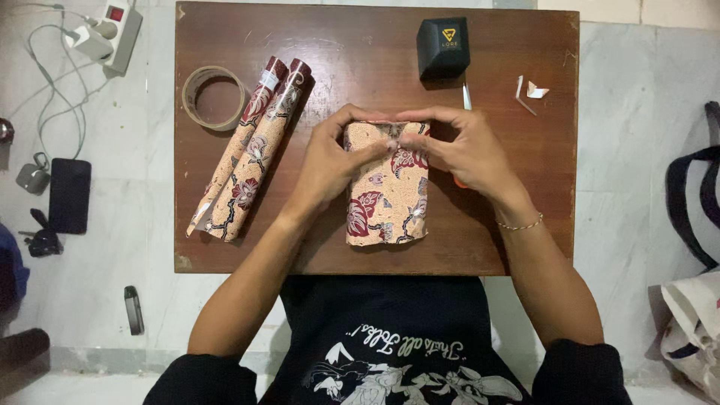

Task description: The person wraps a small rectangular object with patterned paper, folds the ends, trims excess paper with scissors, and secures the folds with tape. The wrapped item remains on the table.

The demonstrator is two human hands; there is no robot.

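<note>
- Wrapped box (386, 199) lies near the middle of the brown wooden counter (360, 52), long side running away from the person; paper is tan with red flowers.
- Left hand (334, 161) rests on the box's far-left corner, grip pinched together on the folded paper at the far end.
- Right hand (461, 150) mirrors it at the far-right corner, grip likewise closed on the paper fold; thumbs and forefingers of both hands meet over the box's far edge.
- Thin bracelet (517, 224) on the right wrist.
- Two rolls of the same floral paper (251, 150) lie side by side, slanted, to the left of the box, apart from it.
- Ring of brown tape (214, 96) just beside the rolls' upper ends, near the counter's far-left corner.
- Small black box (444, 46) at the far edge, beyond the right hand.
- White paper scraps (531, 91) to the right of the black box.
- Something orange (459, 182) shows under the right hand; cannot tell what it is.
- On the pale floor left of the counter: white power strip (112, 34) with cables, dark phone (69, 195).
- Bags (694, 300) on the floor at the right.
</note>
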